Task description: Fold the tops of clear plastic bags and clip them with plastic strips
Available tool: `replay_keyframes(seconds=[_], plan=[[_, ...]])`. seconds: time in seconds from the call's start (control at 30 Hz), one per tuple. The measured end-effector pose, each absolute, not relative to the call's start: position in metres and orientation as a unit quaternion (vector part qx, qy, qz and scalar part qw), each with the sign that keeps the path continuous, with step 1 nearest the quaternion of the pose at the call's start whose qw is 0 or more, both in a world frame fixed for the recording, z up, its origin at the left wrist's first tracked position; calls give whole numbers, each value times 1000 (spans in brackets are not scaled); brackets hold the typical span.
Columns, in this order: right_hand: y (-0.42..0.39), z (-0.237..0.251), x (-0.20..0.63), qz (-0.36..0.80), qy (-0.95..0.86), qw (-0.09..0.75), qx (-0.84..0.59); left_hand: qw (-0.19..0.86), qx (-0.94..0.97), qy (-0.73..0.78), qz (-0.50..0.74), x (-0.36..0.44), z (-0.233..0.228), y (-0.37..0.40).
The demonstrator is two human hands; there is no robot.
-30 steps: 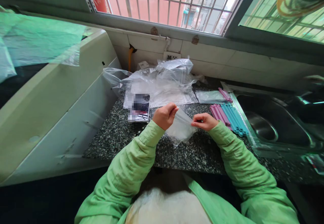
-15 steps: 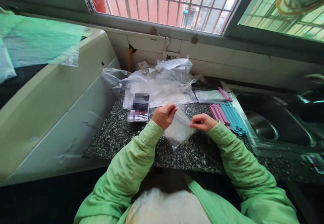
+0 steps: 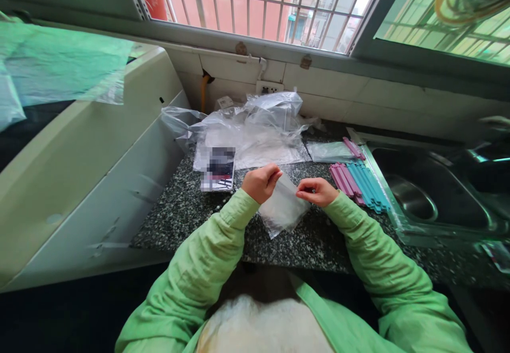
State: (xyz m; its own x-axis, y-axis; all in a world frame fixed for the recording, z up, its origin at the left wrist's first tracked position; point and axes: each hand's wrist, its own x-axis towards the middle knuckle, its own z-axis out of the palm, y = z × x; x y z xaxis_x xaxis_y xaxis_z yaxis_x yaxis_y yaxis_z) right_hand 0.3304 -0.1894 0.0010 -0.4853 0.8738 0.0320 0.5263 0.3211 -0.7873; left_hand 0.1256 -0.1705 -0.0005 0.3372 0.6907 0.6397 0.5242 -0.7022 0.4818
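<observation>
A small clear plastic bag [image 3: 283, 209] hangs between my hands over the speckled granite counter [image 3: 187, 209]. My left hand [image 3: 261, 182] pinches its top left corner. My right hand [image 3: 316, 191] pinches the top right edge. Both arms wear light green sleeves. The bag's lower end touches or nearly touches the counter.
A heap of clear plastic bags [image 3: 255, 124] lies at the back by the wall. A phone [image 3: 218, 168] lies left of my hands. Pink and blue sealing sticks [image 3: 360, 180] lie at the right beside a steel sink [image 3: 430, 193]. A white appliance [image 3: 79, 151] stands at the left.
My right hand has slid slightly left along the bag's top edge, closer to my left hand. The bag has sunk a little toward the counter.
</observation>
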Motion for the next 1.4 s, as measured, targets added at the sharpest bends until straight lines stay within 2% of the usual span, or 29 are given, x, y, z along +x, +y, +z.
replay_keyframes(seconds=[0.63, 1.0, 1.2, 1.4], plan=[[-186, -11, 331, 304, -815, 220, -441, 79, 821, 387, 412, 126, -3, -170], [-187, -1, 337, 358, -808, 188, -430, 157, 800, 354, 459, 129, -2, -170], [-192, 10, 330, 384, -778, 228, -441, 186, 786, 339, 482, 129, 2, -172], [-194, 8, 320, 348, -782, 285, -432, 178, 791, 333, 481, 130, 2, -173]])
